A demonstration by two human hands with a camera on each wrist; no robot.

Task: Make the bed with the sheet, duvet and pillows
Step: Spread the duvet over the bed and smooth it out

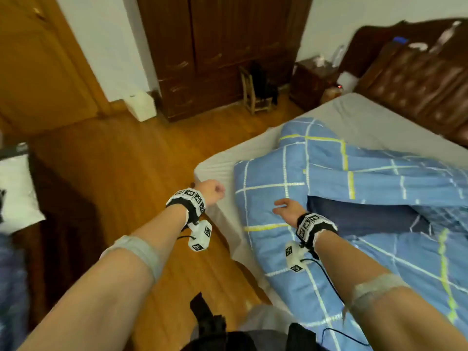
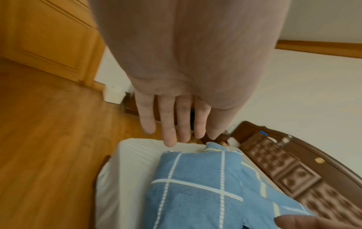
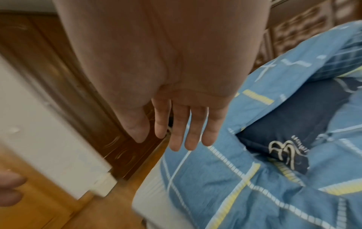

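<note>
A crumpled blue checked duvet (image 1: 329,178) (image 2: 195,193) (image 3: 254,186) lies on the bed, and a fold shows its dark navy underside (image 1: 354,214) (image 3: 290,124). A pale sheet (image 1: 367,117) (image 2: 133,155) (image 3: 150,201) covers the mattress. My left hand (image 1: 212,191) (image 2: 176,131) hovers above the bed's near-left corner with straight fingers and holds nothing. My right hand (image 1: 286,209) (image 3: 176,136) is above the duvet's left part, fingers straight and empty. I see no pillow that I can be sure of.
A padded brown headboard (image 1: 417,79) stands at the right and a nightstand (image 1: 311,82) beside it. A dark wardrobe (image 1: 215,54), a small wooden stool (image 1: 253,97) and a white box (image 1: 141,105) line the far wall. Wooden floor (image 1: 126,160) lies left of the bed.
</note>
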